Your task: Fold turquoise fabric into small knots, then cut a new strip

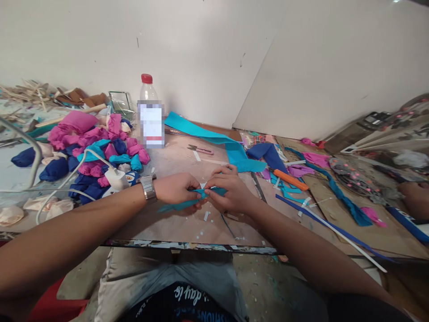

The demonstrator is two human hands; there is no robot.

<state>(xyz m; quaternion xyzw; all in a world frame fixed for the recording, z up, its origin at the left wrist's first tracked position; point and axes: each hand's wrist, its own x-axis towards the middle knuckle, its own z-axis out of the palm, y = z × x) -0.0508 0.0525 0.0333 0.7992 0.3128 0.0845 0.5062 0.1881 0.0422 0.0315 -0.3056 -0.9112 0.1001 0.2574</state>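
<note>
A strip of turquoise fabric point(182, 205) is pinched between my two hands, just above the table near its front edge. My left hand point(179, 188), with a metal watch on the wrist, grips it with thumb and fingers. My right hand point(231, 190) is closed on the strip's other side, its fingertips close to my left thumb. Part of the strip between the hands is hidden by the fingers. Beyond them lies a pair of pink-handled thread snips point(201, 149). A longer turquoise fabric strip point(204, 134) stretches behind my right hand.
Pink, navy and turquoise fabric bundles point(97, 147) are heaped at left, with a white cable and plug point(115, 176). A phone point(151, 125) leans on a red-capped bottle point(146, 79). At right lie an orange cutter point(290, 179) and cardboard point(330, 203). Another person's hand point(415, 199) shows far right.
</note>
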